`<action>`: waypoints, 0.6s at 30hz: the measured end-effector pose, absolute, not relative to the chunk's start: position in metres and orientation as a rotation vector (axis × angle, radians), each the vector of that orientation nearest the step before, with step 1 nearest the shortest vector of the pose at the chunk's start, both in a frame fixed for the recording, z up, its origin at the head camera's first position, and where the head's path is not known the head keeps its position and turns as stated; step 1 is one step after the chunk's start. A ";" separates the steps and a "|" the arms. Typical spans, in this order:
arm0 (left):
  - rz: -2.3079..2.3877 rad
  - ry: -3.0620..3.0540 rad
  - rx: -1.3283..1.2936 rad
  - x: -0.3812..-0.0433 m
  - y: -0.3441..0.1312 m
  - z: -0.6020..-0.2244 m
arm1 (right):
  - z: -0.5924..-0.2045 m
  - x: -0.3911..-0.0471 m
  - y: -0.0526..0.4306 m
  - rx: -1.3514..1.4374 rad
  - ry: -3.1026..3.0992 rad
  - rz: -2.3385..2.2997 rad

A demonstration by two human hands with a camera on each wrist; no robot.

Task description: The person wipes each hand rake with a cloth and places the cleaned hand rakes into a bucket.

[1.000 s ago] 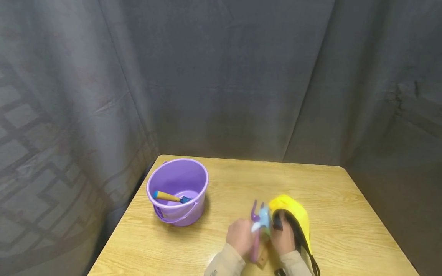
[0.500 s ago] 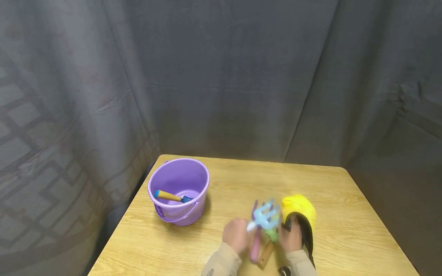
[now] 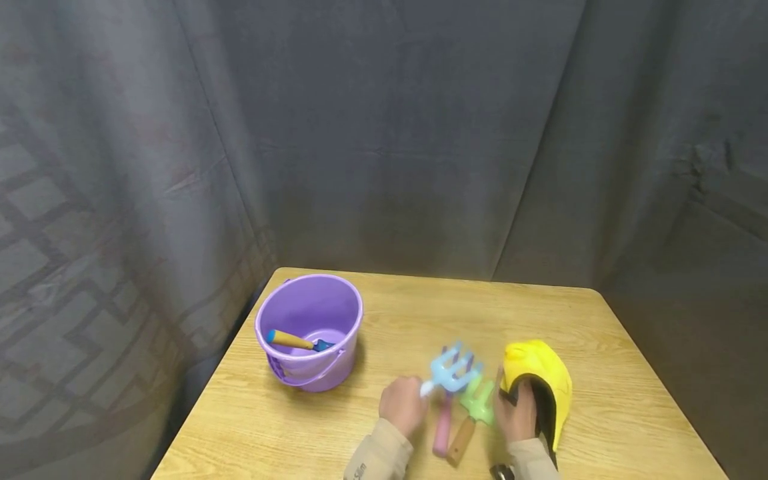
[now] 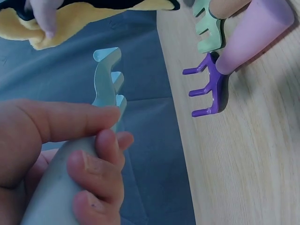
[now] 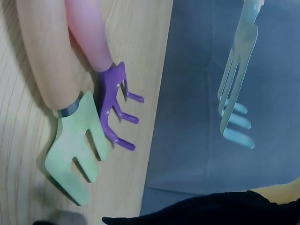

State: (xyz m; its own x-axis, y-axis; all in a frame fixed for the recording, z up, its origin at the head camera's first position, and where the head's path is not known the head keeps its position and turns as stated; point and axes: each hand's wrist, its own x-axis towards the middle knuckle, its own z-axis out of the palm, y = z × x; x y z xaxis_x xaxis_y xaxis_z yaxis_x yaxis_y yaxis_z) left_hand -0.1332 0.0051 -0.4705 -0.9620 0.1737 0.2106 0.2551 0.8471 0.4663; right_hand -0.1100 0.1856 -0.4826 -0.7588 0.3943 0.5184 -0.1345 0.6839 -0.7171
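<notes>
Head, rake: pink-handled rake [image 3: 443,427] lies on wood tbl [image 3: 630,400], purple tines pointing away fr. person.
Head, L hand: L hand [image 3: 402,405] left of rake, curled w/ light-blue fork [image 3: 451,375] in its grip; fork's tines overlap rake's tines in this view.
Head, green fork: tan-handled green fork [image 3: 478,405] on tbl, just right of rake; its hndl slants toward rake's hndl end.
Head, R hand: R hand [image 3: 515,415], a bit blurred, farther right of rake; holds yellow-black cloth item [image 3: 555,381], part of hand inside its dark hollow.
Head, bucket: purple bucket [image 3: 337,373] upright, well left of rake & farther back; yellow-handled tool [image 3: 292,341] w/ blue end leans inside.
Head, backdrop: grey drape [image 3: 384,147] hangs behind tbl, beyond rake.
L wrist, fork: held left of rake, clear of tbl; fingers wrapped round pale hndl, one finger straighter along neck.
L wrist, cloth: up & left of rake; a digit of R hand presses over its edge, rest out of sight.
R wrist, forks: green one lies close beside rake, touching or not can't tell; light-blue one hangs right of rake, apart.
R wrist, cloth: black part below rake; R fingers' grip can't be seen here.
</notes>
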 end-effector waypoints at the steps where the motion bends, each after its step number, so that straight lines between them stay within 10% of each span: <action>1: -0.757 -2.867 -0.335 -0.133 0.005 -0.470 | -0.482 -0.108 0.184 -0.186 -2.212 0.996; 18: -0.732 -2.866 -0.369 -0.135 0.008 -0.468 | -0.479 -0.092 0.153 -0.038 -2.305 0.931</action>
State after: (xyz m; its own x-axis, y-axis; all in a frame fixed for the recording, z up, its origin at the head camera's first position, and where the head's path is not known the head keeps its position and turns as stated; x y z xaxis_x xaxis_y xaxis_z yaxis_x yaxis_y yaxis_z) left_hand -0.1351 0.0083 -0.4675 -0.9567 0.1970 0.2144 0.2757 0.8496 0.4496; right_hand -0.0921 0.1534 -0.4789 -0.7923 0.2536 0.5549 -0.2028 0.7483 -0.6316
